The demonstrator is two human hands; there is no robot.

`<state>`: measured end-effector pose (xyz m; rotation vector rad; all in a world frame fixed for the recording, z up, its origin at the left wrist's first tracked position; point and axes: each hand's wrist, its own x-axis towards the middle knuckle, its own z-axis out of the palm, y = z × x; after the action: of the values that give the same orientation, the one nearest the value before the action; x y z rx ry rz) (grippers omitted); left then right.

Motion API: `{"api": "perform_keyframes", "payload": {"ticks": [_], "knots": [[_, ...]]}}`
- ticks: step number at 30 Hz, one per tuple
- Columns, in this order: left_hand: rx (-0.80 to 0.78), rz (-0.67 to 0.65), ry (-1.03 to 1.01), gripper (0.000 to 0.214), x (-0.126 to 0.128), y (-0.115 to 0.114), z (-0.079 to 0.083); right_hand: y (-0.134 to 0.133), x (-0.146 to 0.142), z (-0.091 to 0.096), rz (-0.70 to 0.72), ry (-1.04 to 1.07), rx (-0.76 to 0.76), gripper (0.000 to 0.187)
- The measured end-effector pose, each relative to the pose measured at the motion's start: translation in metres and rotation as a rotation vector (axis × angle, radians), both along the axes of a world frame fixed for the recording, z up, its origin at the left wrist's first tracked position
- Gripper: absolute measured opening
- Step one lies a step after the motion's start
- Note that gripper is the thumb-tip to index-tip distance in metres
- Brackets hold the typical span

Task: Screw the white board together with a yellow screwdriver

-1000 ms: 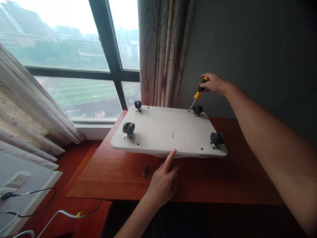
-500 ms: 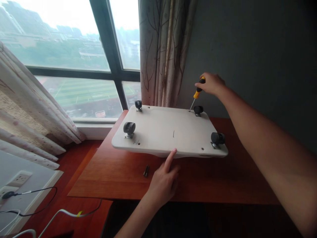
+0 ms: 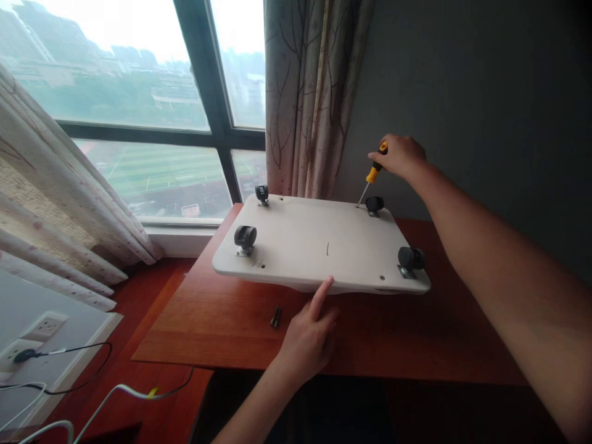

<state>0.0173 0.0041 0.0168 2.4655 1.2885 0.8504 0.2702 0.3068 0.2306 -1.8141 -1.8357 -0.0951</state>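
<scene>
The right hand (image 3: pixel 401 156) grips a screwdriver (image 3: pixel 372 172) at the white board's (image 3: pixel 319 243) far caster (image 3: pixel 374 204); the left hand's (image 3: pixel 309 342) extended forefinger presses the board's near edge.

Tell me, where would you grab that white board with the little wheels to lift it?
Probably the long near edge of the board, from the front, between the two near castors: it is bare there and seems raised off the table, so fingers could slip under. The left hand touches that edge; the right hand holds a screwdriver at the far corner.
</scene>
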Motion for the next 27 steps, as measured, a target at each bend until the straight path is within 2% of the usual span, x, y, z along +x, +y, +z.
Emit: {"api": "perform_keyframes", "payload": {"ticks": [2,4,9,11,14,16,18,21,23,25,27], "knots": [[0.002,-0.001,-0.002,0.021,0.0,0.0,0.0,-0.003,-0.004,-0.002,-0.043,-0.042,0.018,0.043],[0.009,-0.001,-0.005,0.021,0.0,0.0,0.0,0.0,-0.006,-0.002,-0.013,-0.021,-0.009,0.043],[0.009,-0.007,-0.013,0.022,0.0,0.0,0.0,0.011,-0.002,0.0,0.109,0.222,-0.135,0.037],[0.007,-0.008,-0.012,0.021,0.0,0.0,0.001,0.01,0.0,-0.001,0.062,0.2,-0.087,0.039],[0.01,-0.01,-0.016,0.022,0.0,0.0,0.001,0.004,-0.001,-0.005,-0.09,0.041,0.03,0.045],[0.013,-0.008,-0.018,0.023,-0.001,0.0,0.001,0.001,-0.003,-0.008,-0.118,-0.04,0.068,0.046],[0.014,-0.003,-0.017,0.023,0.0,0.0,0.0,0.001,-0.005,-0.009,-0.045,-0.02,0.042,0.047],[0.013,-0.002,-0.012,0.022,0.0,0.0,0.001,0.006,-0.005,-0.007,0.125,0.134,-0.066,0.048],[0.005,-0.005,-0.013,0.022,0.0,0.0,0.001,0.008,-0.004,-0.006,0.189,0.206,-0.112,0.048],[0.001,-0.004,-0.012,0.022,0.0,-0.001,0.001,0.007,-0.002,-0.006,0.157,0.187,-0.081,0.044],[0.001,-0.003,-0.008,0.023,0.0,-0.001,0.001,0.003,-0.001,-0.009,0.046,0.124,-0.001,0.044]]}}
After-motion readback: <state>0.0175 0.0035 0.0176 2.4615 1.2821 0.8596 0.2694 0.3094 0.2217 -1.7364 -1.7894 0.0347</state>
